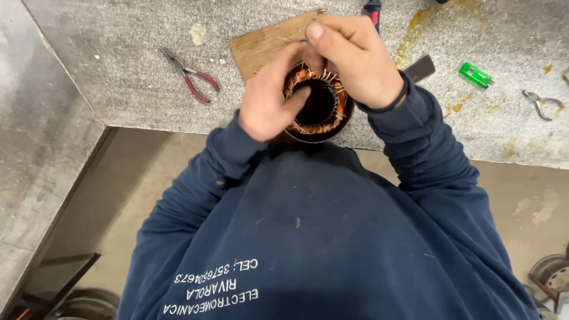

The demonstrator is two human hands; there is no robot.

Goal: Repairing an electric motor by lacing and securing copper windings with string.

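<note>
Far left on the grey counter point(118, 65) I see red-handled needle-nose pliers point(191, 75), lying apart from my hands. My left hand point(269, 101) cups the motor stator point(320, 105) from its left side, thumb hooked into the bore, fingers closed on it. The stator with copper windings sits at the counter edge, partly over a brown board point(267, 42). My right hand point(349, 56) is over the stator's top, fingers point(323, 38) pinched together at the winding wires; what they pinch is too small to tell. Further right a green lighter point(475, 74), then small metal pliers point(542, 104) near the right edge.
</note>
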